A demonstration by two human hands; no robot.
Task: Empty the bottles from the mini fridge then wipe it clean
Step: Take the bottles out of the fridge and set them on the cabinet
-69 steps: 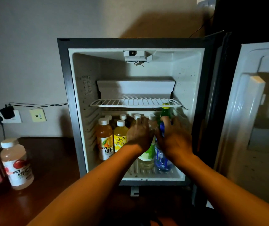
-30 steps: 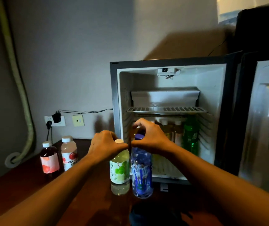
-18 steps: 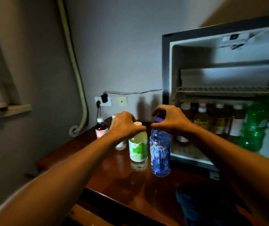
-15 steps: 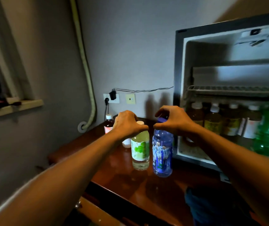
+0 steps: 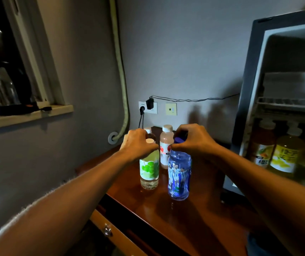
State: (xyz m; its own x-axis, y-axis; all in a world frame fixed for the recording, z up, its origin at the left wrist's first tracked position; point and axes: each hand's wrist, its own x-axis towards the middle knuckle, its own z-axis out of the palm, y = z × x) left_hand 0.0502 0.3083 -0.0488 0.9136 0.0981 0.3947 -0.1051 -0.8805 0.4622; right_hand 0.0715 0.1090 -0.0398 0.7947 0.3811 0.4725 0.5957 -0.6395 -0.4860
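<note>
The green-labelled bottle is gripped at its neck by the curled fingers of the left hand, its white cap just beside the fingertips. The blue bottle is pinched round its blue cap by the right hand. Both bottles are stood upright on the bench, left of the open mini fridge, where further bottles are seen.
</note>
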